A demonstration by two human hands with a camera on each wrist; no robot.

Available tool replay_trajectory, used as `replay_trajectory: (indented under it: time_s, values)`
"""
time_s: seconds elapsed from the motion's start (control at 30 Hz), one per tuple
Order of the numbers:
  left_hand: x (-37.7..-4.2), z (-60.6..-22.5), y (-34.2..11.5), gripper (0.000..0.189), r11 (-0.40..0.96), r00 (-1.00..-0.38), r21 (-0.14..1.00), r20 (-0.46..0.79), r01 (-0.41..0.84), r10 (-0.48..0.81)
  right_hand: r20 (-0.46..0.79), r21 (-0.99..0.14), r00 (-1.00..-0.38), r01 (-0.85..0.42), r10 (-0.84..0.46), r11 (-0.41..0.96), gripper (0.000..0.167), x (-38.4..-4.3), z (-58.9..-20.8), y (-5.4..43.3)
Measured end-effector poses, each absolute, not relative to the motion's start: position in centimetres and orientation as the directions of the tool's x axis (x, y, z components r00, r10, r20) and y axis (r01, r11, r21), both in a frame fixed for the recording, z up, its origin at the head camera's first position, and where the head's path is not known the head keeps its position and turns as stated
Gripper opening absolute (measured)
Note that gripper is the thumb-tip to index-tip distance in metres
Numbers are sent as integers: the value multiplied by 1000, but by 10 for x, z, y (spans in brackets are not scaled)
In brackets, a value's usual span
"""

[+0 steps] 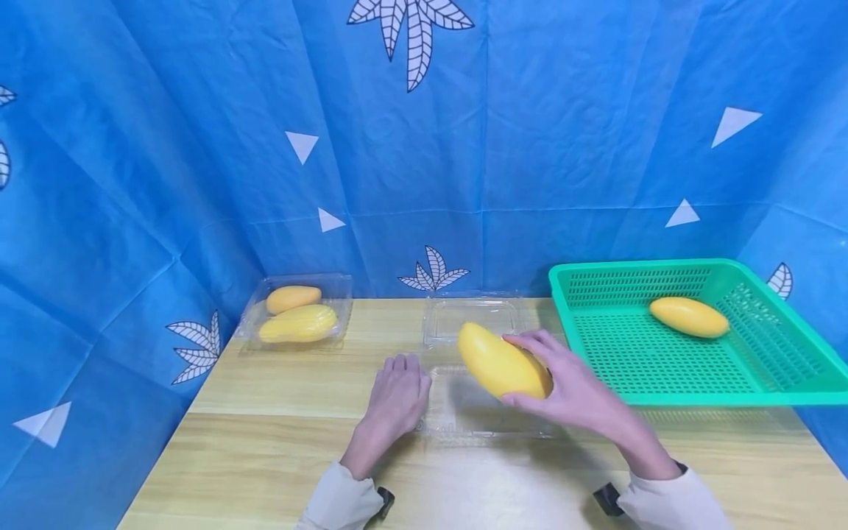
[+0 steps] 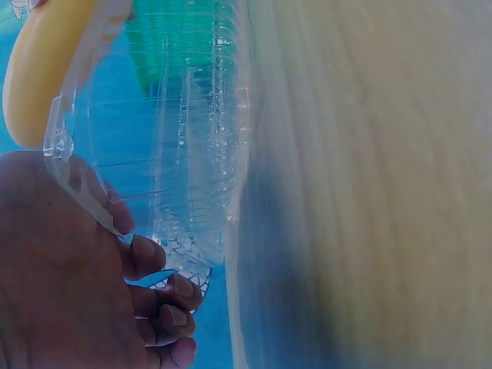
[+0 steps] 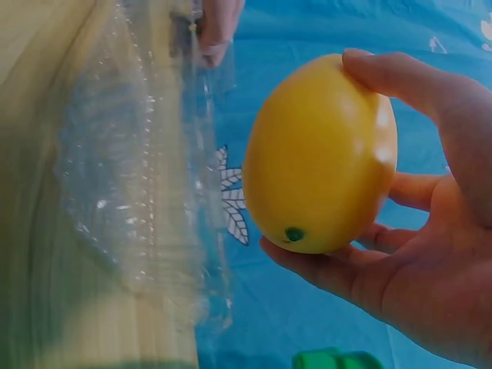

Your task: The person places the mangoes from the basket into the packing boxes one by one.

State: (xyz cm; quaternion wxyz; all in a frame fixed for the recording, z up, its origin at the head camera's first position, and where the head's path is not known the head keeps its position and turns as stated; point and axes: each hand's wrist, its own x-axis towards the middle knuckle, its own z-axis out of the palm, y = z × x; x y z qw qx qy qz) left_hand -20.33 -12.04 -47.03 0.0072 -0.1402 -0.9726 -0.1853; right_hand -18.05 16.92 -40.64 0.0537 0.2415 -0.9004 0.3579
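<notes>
Here, the right hand [image 1: 563, 379] holds a yellow mango [image 1: 500, 361] raised over the clear plastic box [image 1: 457, 397], thumb and fingers spread round its sides and clamped on it; the right wrist view shows a small green spot on one end of the fruit. The box lies with its lid [image 1: 473, 318] laid back on the far side, and the mango and right hand hide part of both from the head camera. At the box's left side, the left hand [image 1: 400, 394] has its fingers curled in and pinching the rim. Just right of the right hand stands a green basket [image 1: 662, 368], its near left corner close to that hand and wrist; a second mango [image 1: 689, 317] lies in it, toward the far right. Well apart on the far left sits another clear container [image 1: 341, 294] with two fruits in it, a plain one [image 1: 294, 298] on the far side and a paler, ridged-looking one [image 1: 298, 324] on the near side. All of this rests on a wooden counter [image 1: 265, 419], bounded at the back and left by a blue cloth [image 1: 411, 162] with leaf prints and pale triangles.
</notes>
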Motion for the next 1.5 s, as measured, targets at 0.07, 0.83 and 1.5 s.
replay_trajectory:
  time_s: [0.07,0.83,1.5]
  values:
    - [-203,-470,-120,22,890,-960,362,67,276,271,257,-614,-876,-473,-408,632,81,-180,-408,167]
    - [-204,-470,-121,24,878,-957,384,64,285,283,137,-621,-842,-483,-522,618,75,-178,-430,147]
    - [-204,-471,-121,20,870,-962,413,72,268,262,59,-625,-801,-495,-596,604,72,-180,-440,143]
